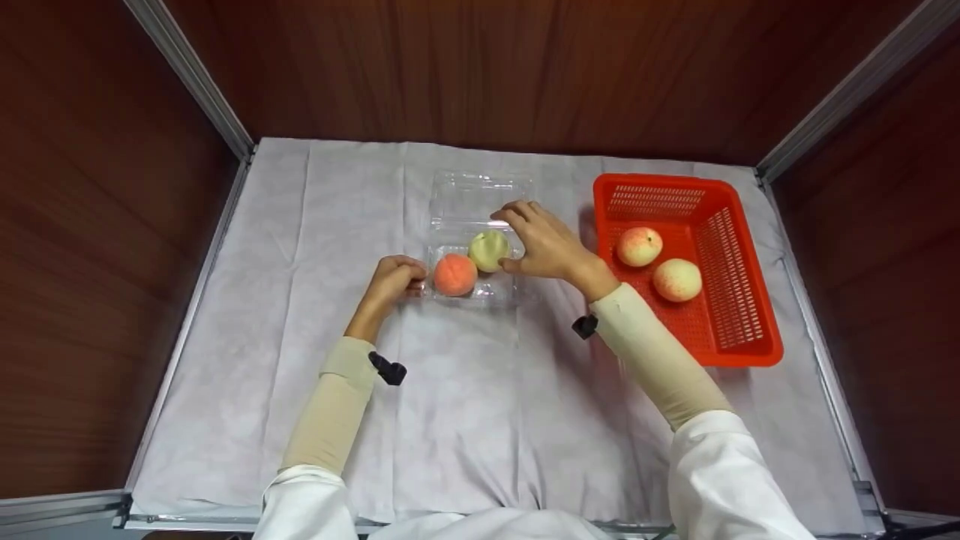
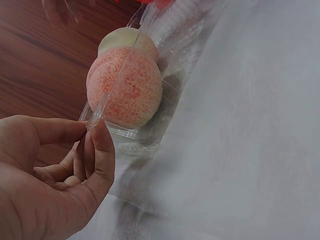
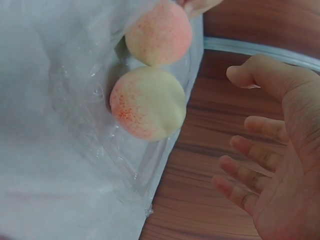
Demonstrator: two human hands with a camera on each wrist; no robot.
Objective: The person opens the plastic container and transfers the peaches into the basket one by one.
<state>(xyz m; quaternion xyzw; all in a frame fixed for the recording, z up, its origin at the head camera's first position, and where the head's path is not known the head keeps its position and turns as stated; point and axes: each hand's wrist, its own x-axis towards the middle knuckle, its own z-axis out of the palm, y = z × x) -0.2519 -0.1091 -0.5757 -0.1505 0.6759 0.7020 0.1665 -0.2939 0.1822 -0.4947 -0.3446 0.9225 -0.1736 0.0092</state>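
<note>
A clear plastic clamshell box (image 1: 480, 196) lies with its lid folded back, away from me. Two peaches sit in its near half: an orange-pink one (image 1: 455, 275) on the left and a pale yellow-green one (image 1: 488, 251) beside it, which shows a red-speckled side in the right wrist view. My left hand (image 2: 55, 175) pinches the box's left rim between thumb and fingers, close to the pink peach. Above the pale peach is my right hand (image 1: 547, 244), its fingers spread and loosely bent. The right wrist view shows a gap between this hand (image 3: 280, 150) and the fruit.
To the right of the box stands a red plastic basket (image 1: 766, 330) with slotted walls. Inside it lie two more peaches, one pink-yellow (image 1: 639, 247) and one paler (image 1: 677, 280). A wrinkled white cloth (image 1: 450, 420) covers the table, with dark wood panels (image 1: 480, 75) around it.
</note>
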